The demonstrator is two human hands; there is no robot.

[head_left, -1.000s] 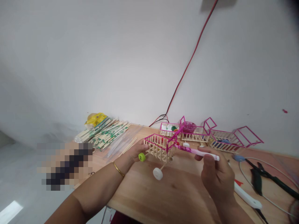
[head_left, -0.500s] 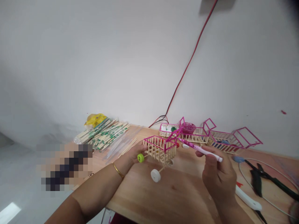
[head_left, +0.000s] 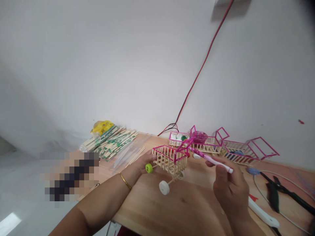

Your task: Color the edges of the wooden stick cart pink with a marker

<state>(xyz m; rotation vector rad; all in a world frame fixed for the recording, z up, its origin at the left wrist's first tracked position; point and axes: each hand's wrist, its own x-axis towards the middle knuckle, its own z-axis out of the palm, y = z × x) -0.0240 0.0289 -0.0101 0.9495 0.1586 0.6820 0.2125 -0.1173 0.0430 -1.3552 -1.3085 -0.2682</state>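
My left hand (head_left: 144, 163) grips a small model cart (head_left: 171, 160) from its left side, lifting it above the table. The cart is built of pale wooden sticks, with a pink top rim and bottle-cap wheels, one green and others white. Some of my left fingers are hidden behind it. Between thumb and fingers my right hand (head_left: 231, 186) holds a slim white paintbrush (head_left: 214, 160), smeared pink toward its tip. That tip is at the cart's pink handle frame; whether it touches I cannot tell.
Several similar stick carts (head_left: 206, 146) with pink rims stand along the wall, by a pink-stained cup (head_left: 199, 137). Bundled sticks (head_left: 115, 142) and a yellow bag (head_left: 102, 127) lie left. Pliers (head_left: 278, 186) and a white-handled tool (head_left: 264, 213) with cords lie right.
The view has shifted slightly, so everything sits a little lower in the picture. Both hands keep their holds on the cart and the paintbrush, with hardly any other movement.
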